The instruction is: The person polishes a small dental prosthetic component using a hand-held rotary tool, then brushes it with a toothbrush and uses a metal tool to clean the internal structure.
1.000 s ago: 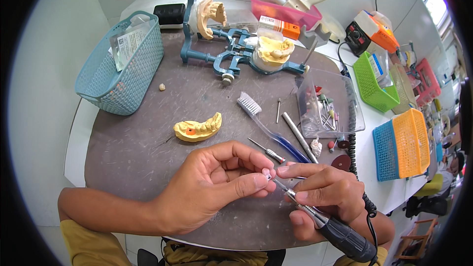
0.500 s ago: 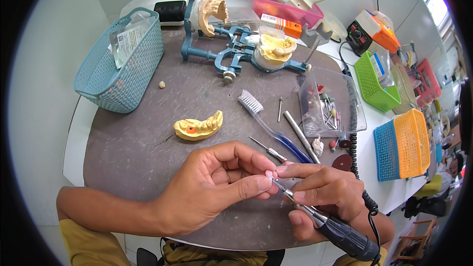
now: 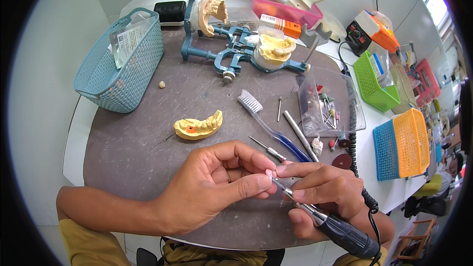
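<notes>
Low over the middle of the bench, my left hand (image 3: 214, 187) pinches a small pinkish-white dental crown (image 3: 269, 173) between thumb and fingertips, which cover most of it. My right hand (image 3: 327, 189) grips a black and silver rotary handpiece (image 3: 340, 231) like a pen. Its thin tip points up and left, at the crown; whether the two touch is too small to tell. The fingertips of both hands meet beside the crown. Beyond my left hand lies a yellow dental model (image 3: 198, 126) of a row of teeth with an orange-red patch and a dark hole.
A blue articulator (image 3: 231, 51) with plaster jaws stands at the back. Beyond my right hand lie a toothbrush (image 3: 268, 123), a small screwdriver (image 3: 268, 149), a metal rod (image 3: 300, 135) and a clear box (image 3: 332, 103) of burs. A blue basket (image 3: 120, 61) stands left.
The crown sits at a slightly different angle between my fingertips. Both hands and the handpiece stay almost in place.
</notes>
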`<control>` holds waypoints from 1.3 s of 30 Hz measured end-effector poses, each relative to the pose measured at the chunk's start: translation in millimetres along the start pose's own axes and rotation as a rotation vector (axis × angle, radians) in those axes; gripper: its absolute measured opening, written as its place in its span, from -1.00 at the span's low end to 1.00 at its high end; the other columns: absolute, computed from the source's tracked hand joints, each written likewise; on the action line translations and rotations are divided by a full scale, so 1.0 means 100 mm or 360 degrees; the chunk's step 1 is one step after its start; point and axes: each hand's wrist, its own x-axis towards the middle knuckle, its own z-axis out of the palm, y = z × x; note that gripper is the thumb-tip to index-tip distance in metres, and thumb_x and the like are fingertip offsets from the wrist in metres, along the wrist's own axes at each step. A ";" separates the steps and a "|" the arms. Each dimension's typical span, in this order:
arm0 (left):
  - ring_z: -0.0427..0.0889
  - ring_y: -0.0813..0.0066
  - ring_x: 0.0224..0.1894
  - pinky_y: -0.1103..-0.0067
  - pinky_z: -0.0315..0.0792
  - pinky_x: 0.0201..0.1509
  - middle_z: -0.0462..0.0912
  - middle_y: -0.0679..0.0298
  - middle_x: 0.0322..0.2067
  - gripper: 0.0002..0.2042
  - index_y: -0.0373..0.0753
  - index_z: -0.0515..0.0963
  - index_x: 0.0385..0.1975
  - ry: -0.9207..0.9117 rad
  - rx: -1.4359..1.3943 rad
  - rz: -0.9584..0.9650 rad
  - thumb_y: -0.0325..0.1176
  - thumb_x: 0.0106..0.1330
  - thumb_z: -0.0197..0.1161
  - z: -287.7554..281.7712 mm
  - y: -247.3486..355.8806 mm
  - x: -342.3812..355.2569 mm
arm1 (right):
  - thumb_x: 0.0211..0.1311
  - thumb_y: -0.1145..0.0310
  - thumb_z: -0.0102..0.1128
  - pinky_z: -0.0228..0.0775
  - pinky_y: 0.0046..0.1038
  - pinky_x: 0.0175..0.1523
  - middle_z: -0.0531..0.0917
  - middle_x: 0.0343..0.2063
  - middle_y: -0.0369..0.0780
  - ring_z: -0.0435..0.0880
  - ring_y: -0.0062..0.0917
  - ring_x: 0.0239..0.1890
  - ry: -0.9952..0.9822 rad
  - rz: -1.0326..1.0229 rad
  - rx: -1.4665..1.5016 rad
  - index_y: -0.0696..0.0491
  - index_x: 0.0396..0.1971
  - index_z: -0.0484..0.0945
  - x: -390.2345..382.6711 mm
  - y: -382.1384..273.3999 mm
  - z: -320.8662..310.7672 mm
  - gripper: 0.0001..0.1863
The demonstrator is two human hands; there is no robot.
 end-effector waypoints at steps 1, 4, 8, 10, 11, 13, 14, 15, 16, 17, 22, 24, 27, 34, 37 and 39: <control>0.68 0.38 -0.10 0.56 0.59 0.02 0.59 0.13 -0.15 -0.83 -0.37 0.47 -0.13 -0.0002 0.0000 -0.0002 -0.61 0.32 0.22 0.00 0.00 0.00 | 0.13 0.49 0.35 0.47 0.00 0.19 0.60 -0.35 -0.12 0.69 -0.06 -0.04 -0.0002 -0.0003 -0.0002 0.15 -0.21 0.46 0.00 0.00 0.00 -0.73; 0.68 0.39 -0.10 0.56 0.59 0.01 0.59 0.14 -0.15 -0.83 -0.37 0.47 -0.13 -0.0003 -0.0006 0.0003 -0.61 0.32 0.22 0.00 0.00 0.00 | 0.12 0.50 0.34 0.47 0.00 0.19 0.60 -0.34 -0.12 0.68 -0.06 -0.03 -0.0011 -0.0007 -0.0002 0.15 -0.20 0.46 0.01 0.00 0.00 -0.72; 0.68 0.39 -0.10 0.56 0.59 0.01 0.59 0.15 -0.14 -0.83 -0.36 0.47 -0.13 -0.0007 -0.0008 0.0006 -0.61 0.32 0.22 -0.01 -0.01 0.00 | 0.12 0.51 0.34 0.47 0.01 0.19 0.60 -0.34 -0.13 0.69 -0.06 -0.03 0.0013 0.0011 0.0035 0.15 -0.20 0.46 -0.01 0.01 0.01 -0.72; 0.68 0.39 -0.10 0.56 0.59 0.01 0.59 0.15 -0.14 -0.83 -0.36 0.47 -0.13 -0.0011 0.0000 0.0001 -0.61 0.33 0.22 0.00 0.00 0.00 | 0.12 0.51 0.34 0.48 0.01 0.18 0.60 -0.35 -0.13 0.69 -0.05 -0.03 0.0023 0.0014 0.0049 0.15 -0.20 0.46 -0.02 0.00 0.00 -0.72; 0.68 0.39 -0.10 0.56 0.59 0.01 0.59 0.15 -0.14 -0.84 -0.36 0.47 -0.13 -0.0004 -0.0003 0.0001 -0.61 0.33 0.22 0.00 0.00 0.00 | 0.12 0.51 0.34 0.48 0.01 0.18 0.60 -0.35 -0.13 0.69 -0.05 -0.04 0.0015 0.0009 0.0056 0.15 -0.20 0.46 -0.01 0.01 0.00 -0.72; 0.68 0.39 -0.10 0.57 0.59 0.01 0.59 0.15 -0.14 -0.84 -0.36 0.47 -0.13 0.0011 -0.0009 0.0003 -0.61 0.33 0.22 -0.01 0.00 -0.01 | 0.12 0.50 0.35 0.48 0.01 0.17 0.60 -0.35 -0.13 0.69 -0.04 -0.04 -0.0007 -0.0013 0.0051 0.15 -0.20 0.46 0.00 0.03 -0.01 -0.71; 0.68 0.39 -0.10 0.57 0.59 0.01 0.59 0.15 -0.14 -0.84 -0.36 0.47 -0.13 0.0001 -0.0012 0.0006 -0.61 0.33 0.22 0.00 0.00 0.00 | 0.12 0.50 0.35 0.48 0.02 0.17 0.59 -0.35 -0.13 0.69 -0.04 -0.04 -0.0017 -0.0023 0.0026 0.15 -0.20 0.46 0.00 0.02 -0.01 -0.71; 0.68 0.39 -0.10 0.57 0.59 0.01 0.59 0.15 -0.14 -0.84 -0.36 0.47 -0.13 -0.0010 -0.0015 0.0010 -0.61 0.33 0.22 0.00 0.00 0.00 | 0.11 0.50 0.35 0.49 0.02 0.17 0.59 -0.35 -0.13 0.69 -0.04 -0.04 -0.0027 -0.0032 0.0001 0.15 -0.19 0.46 0.01 0.01 -0.02 -0.71; 0.68 0.39 -0.10 0.57 0.59 0.01 0.59 0.16 -0.14 -0.84 -0.36 0.47 -0.13 -0.0021 -0.0019 0.0013 -0.61 0.33 0.22 0.00 0.00 0.01 | 0.11 0.49 0.35 0.49 0.02 0.17 0.59 -0.35 -0.13 0.69 -0.03 -0.04 -0.0029 -0.0027 -0.0020 0.15 -0.20 0.46 0.01 0.00 -0.03 -0.71; 0.68 0.39 -0.10 0.57 0.59 0.01 0.59 0.16 -0.14 -0.84 -0.36 0.47 -0.13 -0.0019 -0.0016 0.0012 -0.61 0.33 0.22 0.00 -0.01 0.00 | 0.11 0.49 0.36 0.48 0.02 0.17 0.60 -0.34 -0.13 0.69 -0.03 -0.04 -0.0033 -0.0027 -0.0030 0.15 -0.20 0.46 0.02 -0.01 -0.03 -0.71; 0.68 0.40 -0.11 0.57 0.59 0.01 0.59 0.16 -0.14 -0.83 -0.35 0.47 -0.12 -0.0011 0.0005 -0.0003 -0.60 0.33 0.22 -0.01 0.00 0.00 | 0.11 0.48 0.37 0.49 0.03 0.17 0.60 -0.34 -0.12 0.68 -0.04 -0.04 -0.0005 -0.0017 0.0006 0.15 -0.21 0.46 0.00 0.02 -0.01 -0.71; 0.68 0.41 -0.11 0.57 0.59 0.01 0.59 0.16 -0.14 -0.83 -0.35 0.47 -0.12 -0.0012 0.0008 -0.0005 -0.60 0.34 0.22 -0.01 0.00 0.00 | 0.11 0.48 0.37 0.49 0.03 0.17 0.60 -0.34 -0.12 0.68 -0.04 -0.03 0.0003 -0.0009 0.0020 0.15 -0.21 0.46 -0.01 0.02 0.00 -0.71; 0.67 0.43 -0.11 0.57 0.59 0.01 0.59 0.16 -0.14 -0.83 -0.36 0.47 -0.10 -0.0020 0.0012 -0.0003 -0.59 0.35 0.21 0.00 0.00 0.00 | 0.12 0.49 0.36 0.46 0.03 0.20 0.59 -0.34 -0.12 0.67 -0.04 -0.02 -0.0025 -0.0013 0.0009 0.15 -0.20 0.46 0.02 0.00 -0.02 -0.71; 0.67 0.44 -0.12 0.56 0.60 -0.01 0.59 0.16 -0.16 -0.80 -0.37 0.45 -0.03 -0.0038 0.0004 0.0027 -0.57 0.39 0.16 0.01 0.01 0.00 | 0.14 0.49 0.35 0.46 0.00 0.20 0.59 -0.34 -0.12 0.67 -0.08 0.01 0.0025 0.0002 0.0004 0.11 -0.10 0.43 -0.02 0.00 -0.02 -0.65; 0.67 0.45 -0.12 0.57 0.60 -0.03 0.59 0.16 -0.17 -0.80 -0.37 0.45 -0.02 -0.0028 0.0017 -0.0003 -0.56 0.40 0.15 0.01 0.01 0.01 | 0.14 0.49 0.35 0.47 -0.01 0.19 0.59 -0.34 -0.13 0.67 -0.09 0.00 0.0026 -0.0025 -0.0014 0.10 -0.09 0.42 -0.02 0.02 -0.01 -0.64; 0.67 0.45 -0.13 0.58 0.61 -0.04 0.60 0.15 -0.17 -0.80 -0.38 0.45 -0.02 -0.0032 0.0014 -0.0012 -0.56 0.40 0.15 0.00 0.01 0.01 | 0.14 0.49 0.35 0.47 -0.01 0.19 0.59 -0.34 -0.13 0.67 -0.09 0.00 0.0034 -0.0016 -0.0020 0.10 -0.09 0.42 -0.01 0.00 -0.01 -0.64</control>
